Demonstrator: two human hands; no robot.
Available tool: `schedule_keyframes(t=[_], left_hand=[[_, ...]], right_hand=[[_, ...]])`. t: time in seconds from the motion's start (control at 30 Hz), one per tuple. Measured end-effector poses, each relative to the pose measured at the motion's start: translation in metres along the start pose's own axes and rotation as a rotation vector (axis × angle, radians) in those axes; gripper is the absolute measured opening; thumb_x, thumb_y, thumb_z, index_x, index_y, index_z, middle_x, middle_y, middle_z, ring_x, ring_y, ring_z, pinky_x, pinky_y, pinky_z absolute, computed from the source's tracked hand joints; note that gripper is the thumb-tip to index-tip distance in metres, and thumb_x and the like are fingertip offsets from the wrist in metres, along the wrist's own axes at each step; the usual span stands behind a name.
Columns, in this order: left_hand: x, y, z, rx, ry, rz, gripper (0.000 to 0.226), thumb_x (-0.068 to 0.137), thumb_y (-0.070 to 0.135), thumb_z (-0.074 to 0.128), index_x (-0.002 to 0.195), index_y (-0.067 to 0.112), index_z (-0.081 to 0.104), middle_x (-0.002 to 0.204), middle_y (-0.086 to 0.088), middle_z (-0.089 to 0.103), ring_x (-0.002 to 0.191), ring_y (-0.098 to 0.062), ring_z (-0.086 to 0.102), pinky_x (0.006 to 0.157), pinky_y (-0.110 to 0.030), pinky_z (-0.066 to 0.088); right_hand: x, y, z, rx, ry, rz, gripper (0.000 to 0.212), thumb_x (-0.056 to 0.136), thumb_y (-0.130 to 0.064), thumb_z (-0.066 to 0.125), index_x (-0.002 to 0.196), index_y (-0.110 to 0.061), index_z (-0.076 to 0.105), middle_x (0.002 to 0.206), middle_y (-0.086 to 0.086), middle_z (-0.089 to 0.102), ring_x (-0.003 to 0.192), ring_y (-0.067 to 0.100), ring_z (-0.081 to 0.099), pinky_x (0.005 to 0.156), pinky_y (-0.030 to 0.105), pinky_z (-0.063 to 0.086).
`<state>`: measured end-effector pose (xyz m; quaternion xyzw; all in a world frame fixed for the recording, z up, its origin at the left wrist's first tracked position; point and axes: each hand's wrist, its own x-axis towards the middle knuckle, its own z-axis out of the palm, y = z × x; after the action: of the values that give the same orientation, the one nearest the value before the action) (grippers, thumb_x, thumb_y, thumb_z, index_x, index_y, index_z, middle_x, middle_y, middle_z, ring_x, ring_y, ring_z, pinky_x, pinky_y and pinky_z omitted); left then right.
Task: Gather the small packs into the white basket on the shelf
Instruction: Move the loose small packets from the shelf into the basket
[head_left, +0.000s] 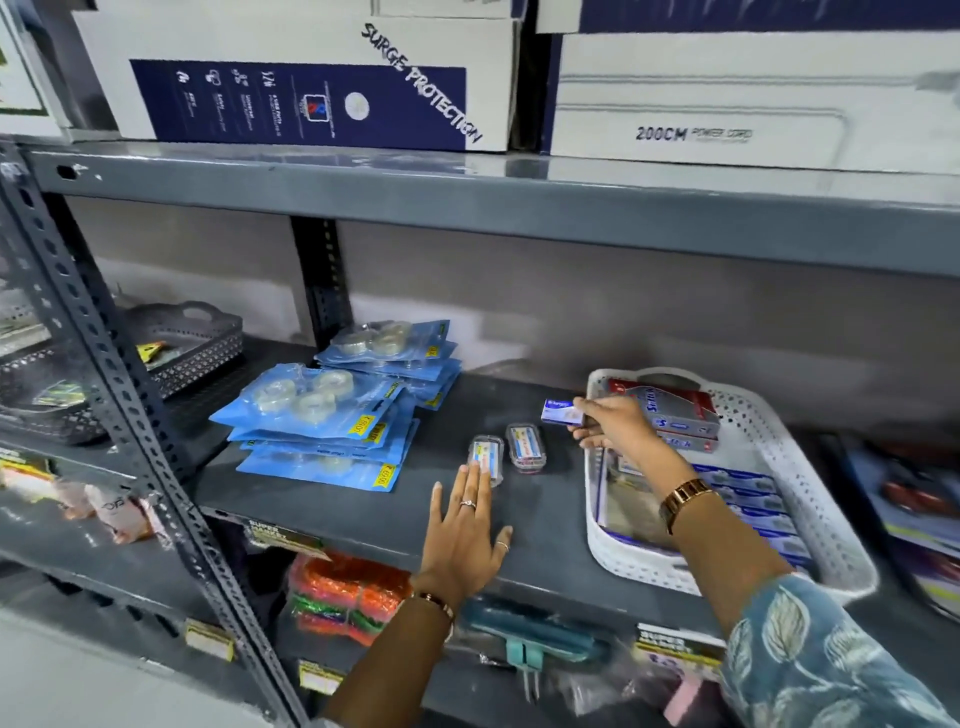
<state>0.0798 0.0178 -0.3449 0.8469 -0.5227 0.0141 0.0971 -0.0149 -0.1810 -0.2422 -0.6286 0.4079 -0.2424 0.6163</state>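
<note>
So the right hand (610, 418) is pinching a small blue-and-white pack (561, 411) by its end between thumb and fingertips, holding it up in the air right over the left rim of the white basket (810, 467), at the basket's back-left corner. Two more small packs in clear plastic cases are on the grey shelf (363, 499) just left of the basket, side by side: the right one (527, 448) lies free, and the left one (487, 460) has the left hand's (465, 525) fingertips on its front edge, so its lower part is covered. That left hand is spread flat with fingers splayed, palm down near the shelf's front edge, gripping nothing. The basket sits toward the right end of the shelf and already has stuff in it, a red-and-grey box (670, 410) at the back and a row of blue-and-white boxes (748, 499) along the right side, but the right forearm crosses over the middle, so what's under there is hard to make out. Further left on the shelf are two stacks of blue tape packets (322, 410) with yellow price stickers. A dark basket (192, 343) sits at the far left, partly behind the rack upright. The print on the small packs is too blurry to read.
</note>
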Motion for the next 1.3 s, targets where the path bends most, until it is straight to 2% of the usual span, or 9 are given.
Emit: schedule_keyframes(t=[0.07, 0.2, 0.3, 0.43, 0.53, 0.63, 0.83, 1.1, 1.3], left_hand=[[0.000, 0.014, 0.000, 0.005, -0.009, 0.013, 0.075, 0.096, 0.047, 0.028, 0.149, 0.008, -0.007, 0.161, -0.009, -0.006, 0.148, -0.022, -0.009, 0.119, -0.046, -0.004], [-0.001, 0.043, 0.004, 0.024, -0.018, 0.031, 0.071, 0.097, 0.044, 0.027, 0.149, 0.007, -0.005, 0.161, -0.009, -0.006, 0.148, -0.022, -0.008, 0.120, -0.044, -0.001], [-0.002, 0.062, 0.005, 0.040, -0.033, 0.042, 0.069, 0.099, 0.040, 0.026, 0.149, 0.006, -0.006, 0.161, -0.010, -0.007, 0.148, -0.023, -0.008, 0.120, -0.045, 0.000], [-0.009, 0.085, 0.007, 0.008, -0.057, 0.023, 0.065, 0.100, 0.036, 0.024, 0.148, 0.005, -0.005, 0.161, -0.011, -0.006, 0.148, -0.023, -0.006, 0.120, -0.046, 0.002], [-0.015, 0.096, 0.010, -0.031, -0.058, 0.002, 0.063, 0.101, 0.034, 0.023, 0.148, 0.005, -0.005, 0.161, -0.011, -0.006, 0.149, -0.023, -0.005, 0.121, -0.045, 0.003], [-0.017, 0.102, 0.012, -0.047, -0.045, -0.016, 0.062, 0.101, 0.033, 0.024, 0.149, 0.005, -0.003, 0.161, -0.011, -0.003, 0.149, -0.023, -0.002, 0.121, -0.044, 0.004], [-0.020, 0.105, 0.010, -0.046, -0.030, -0.041, 0.062, 0.101, 0.034, 0.024, 0.149, 0.004, 0.000, 0.161, -0.013, 0.001, 0.149, -0.024, 0.002, 0.121, -0.043, 0.007], [-0.026, 0.106, 0.009, -0.034, -0.038, -0.036, 0.061, 0.101, 0.034, 0.024, 0.149, 0.004, 0.000, 0.161, -0.013, 0.000, 0.149, -0.024, 0.002, 0.121, -0.042, 0.007], [-0.028, 0.104, 0.009, -0.077, -0.042, -0.026, 0.061, 0.101, 0.033, 0.024, 0.149, 0.003, -0.001, 0.160, -0.013, -0.001, 0.149, -0.025, -0.001, 0.121, -0.042, 0.004]], right_hand=[[-0.018, 0.003, -0.020, 0.015, 0.015, 0.016, 0.011, 0.094, -0.008, 0.053, 0.094, 0.002, 0.058, 0.068, 0.015, 0.058, 0.029, 0.006, 0.058, 0.033, 0.014, 0.048], [-0.046, 0.011, -0.063, -0.001, 0.027, 0.033, 0.028, 0.090, -0.002, 0.057, 0.113, 0.014, 0.057, 0.079, 0.019, 0.060, 0.035, 0.008, 0.062, 0.043, 0.016, 0.055], [-0.065, 0.016, -0.097, 0.005, 0.048, 0.056, 0.012, 0.087, 0.002, 0.061, 0.098, 0.007, 0.062, 0.059, 0.008, 0.071, 0.037, 0.009, 0.064, 0.048, 0.021, 0.058], [-0.085, 0.024, -0.143, -0.193, 0.183, 0.149, 0.012, 0.081, 0.008, 0.063, 0.074, -0.001, 0.059, 0.029, 0.001, 0.050, 0.027, 0.010, 0.055, 0.043, 0.026, 0.057], [-0.097, 0.029, -0.165, -0.473, 0.255, 0.168, 0.021, 0.076, 0.004, 0.063, 0.056, -0.003, 0.059, 0.038, 0.007, 0.053, 0.042, 0.021, 0.060, 0.054, 0.033, 0.056], [-0.110, 0.029, -0.176, -0.714, 0.318, 0.147, 0.037, 0.070, -0.005, 0.060, 0.036, -0.013, 0.049, 0.043, 0.003, 0.053, 0.060, 0.025, 0.053, 0.046, 0.026, 0.041], [-0.124, 0.026, -0.166, -0.986, 0.280, 0.197, 0.023, 0.082, -0.013, 0.049, 0.097, 0.000, 0.061, 0.109, 0.022, 0.067, 0.096, 0.035, 0.065, 0.072, 0.032, 0.049], [-0.122, 0.039, -0.158, -1.158, 0.307, 0.196, 0.032, 0.090, -0.002, 0.046, 0.121, 0.003, 0.052, 0.128, 0.021, 0.059, 0.117, 0.033, 0.058, 0.094, 0.036, 0.048], [-0.122, 0.045, -0.152, -1.152, 0.420, 0.148, 0.031, 0.090, 0.000, 0.045, 0.120, 0.003, 0.052, 0.127, 0.022, 0.056, 0.116, 0.035, 0.057, 0.092, 0.037, 0.049]])
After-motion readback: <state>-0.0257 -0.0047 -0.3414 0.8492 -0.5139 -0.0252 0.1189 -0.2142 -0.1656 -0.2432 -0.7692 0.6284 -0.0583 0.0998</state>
